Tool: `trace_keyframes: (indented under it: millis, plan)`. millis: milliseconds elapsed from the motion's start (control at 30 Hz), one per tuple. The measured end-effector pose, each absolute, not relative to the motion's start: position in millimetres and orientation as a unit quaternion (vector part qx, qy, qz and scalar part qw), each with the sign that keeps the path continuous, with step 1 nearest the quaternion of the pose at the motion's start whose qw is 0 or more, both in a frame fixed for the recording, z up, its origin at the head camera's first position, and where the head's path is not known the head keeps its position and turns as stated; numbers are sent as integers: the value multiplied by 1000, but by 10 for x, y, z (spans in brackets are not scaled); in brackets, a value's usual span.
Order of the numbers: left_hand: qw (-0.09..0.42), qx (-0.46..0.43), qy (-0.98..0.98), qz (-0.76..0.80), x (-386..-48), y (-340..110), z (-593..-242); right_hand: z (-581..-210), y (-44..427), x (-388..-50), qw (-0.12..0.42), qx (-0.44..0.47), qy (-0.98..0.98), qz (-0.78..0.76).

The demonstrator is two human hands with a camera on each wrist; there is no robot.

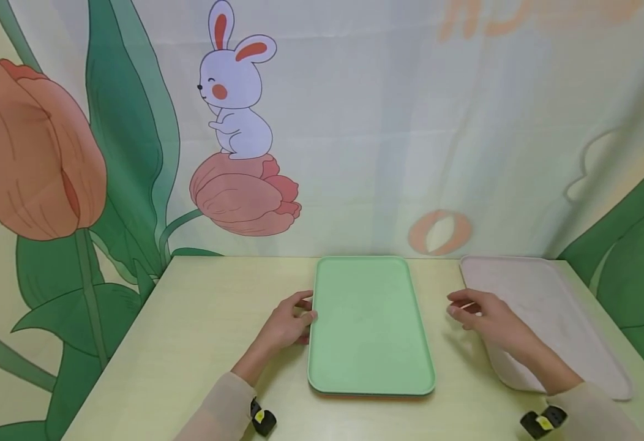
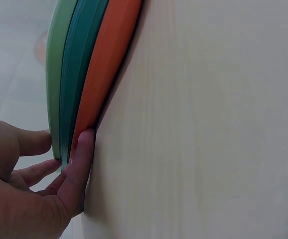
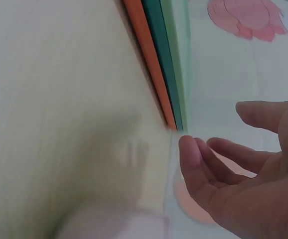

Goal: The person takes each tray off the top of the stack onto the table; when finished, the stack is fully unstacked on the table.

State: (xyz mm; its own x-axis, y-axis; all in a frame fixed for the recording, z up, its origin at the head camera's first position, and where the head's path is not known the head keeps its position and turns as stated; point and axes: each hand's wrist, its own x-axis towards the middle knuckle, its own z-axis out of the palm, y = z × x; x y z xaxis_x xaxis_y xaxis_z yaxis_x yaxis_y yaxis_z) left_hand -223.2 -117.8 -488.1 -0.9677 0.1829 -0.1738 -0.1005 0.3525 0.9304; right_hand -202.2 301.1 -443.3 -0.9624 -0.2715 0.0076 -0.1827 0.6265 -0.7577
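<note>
A light green tray [image 1: 368, 324] lies on top of a stack on the table, seen in the head view. Beneath it, the left wrist view shows a teal tray [image 2: 81, 55] and an orange tray [image 2: 106, 59]. My left hand [image 1: 288, 321] grips the stack's left edge, thumb at the light green rim and a finger against the orange side. To the right of the stack, my right hand [image 1: 490, 315] hovers with loosely curved fingers and holds nothing. Below and beside it lies a pale pink tray [image 1: 542, 294], partly covered by that hand and forearm.
The pale yellow table [image 1: 201, 343] ends at the back against a printed curtain [image 1: 355, 122] with a rabbit and tulips. Bare tabletop shows left of the stack and between the stack and the pink tray. A small black device is on each wrist.
</note>
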Motion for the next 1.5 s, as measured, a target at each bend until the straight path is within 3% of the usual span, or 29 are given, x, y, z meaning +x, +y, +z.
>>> trace_keyframes:
  millis: [133, 433, 1500]
  plan:
    - [125, 23, 813, 569, -2228, -1187, -4880, -4577, 2723, -2080, 87, -122, 876, -458]
    - [124, 25, 814, 566, -2213, -1175, -4863, -4791, 2446, -2155, 90, -97, 868, -478]
    - [113, 32, 824, 555, -2199, -1123, -4862, -4863, 2425, -2136, 83, -112, 863, -485]
